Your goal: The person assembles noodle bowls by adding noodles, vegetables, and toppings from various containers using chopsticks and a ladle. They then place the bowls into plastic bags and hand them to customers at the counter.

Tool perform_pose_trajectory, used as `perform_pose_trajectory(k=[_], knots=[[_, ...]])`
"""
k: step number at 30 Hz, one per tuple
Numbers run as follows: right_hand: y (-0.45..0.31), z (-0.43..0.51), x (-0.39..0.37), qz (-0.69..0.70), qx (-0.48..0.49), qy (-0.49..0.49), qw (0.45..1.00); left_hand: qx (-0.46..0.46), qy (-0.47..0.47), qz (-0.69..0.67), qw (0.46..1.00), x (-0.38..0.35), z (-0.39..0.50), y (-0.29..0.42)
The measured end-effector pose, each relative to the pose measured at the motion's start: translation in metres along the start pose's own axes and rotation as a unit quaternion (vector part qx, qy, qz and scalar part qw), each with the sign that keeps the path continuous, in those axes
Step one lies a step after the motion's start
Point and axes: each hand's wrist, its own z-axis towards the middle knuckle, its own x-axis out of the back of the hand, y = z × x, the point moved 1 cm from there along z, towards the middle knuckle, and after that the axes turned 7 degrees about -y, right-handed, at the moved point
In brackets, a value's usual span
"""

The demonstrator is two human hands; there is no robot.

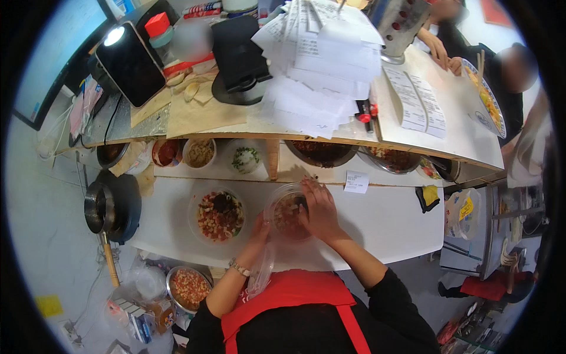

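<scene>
A round clear plastic bowl (283, 223) with reddish food inside stands on the white counter before me. My right hand (319, 210) lies over its covered top, with the fingers at the far right rim and the thumb inward. At the bowl's left side is my left hand (260, 230). Another clear plastic lid (261, 272) hangs edge-on from beneath that hand, its held edge partly hidden. To the left, an uncovered clear bowl (220, 217) contains diced red and pale pieces, with a dark sauce on top.
A raised shelf (247, 130) overhangs pots and bowls, including chopped scallion (246, 159). Papers (316, 75) and a phone (130, 66) occupy it. A wok (121, 208) and long-handled pan (101, 214) sit left; a metal bowl (190, 285) is lower left. Other people sit upper right.
</scene>
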Motion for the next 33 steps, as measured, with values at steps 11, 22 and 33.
perform_pose_trajectory(k=[11,22,33], knots=[[-0.005,-0.006,0.009,-0.103,0.107,-0.018,0.989,0.120,-0.003,0.091,0.989,-0.046,-0.023,0.040],[-0.148,0.022,-0.058,0.360,0.007,-0.024,0.932,-0.201,0.371,0.461,0.781,0.093,-0.055,0.159],[-0.138,0.071,-0.119,0.188,-0.083,0.021,0.978,-0.154,0.308,0.572,0.744,0.124,-0.017,0.129]])
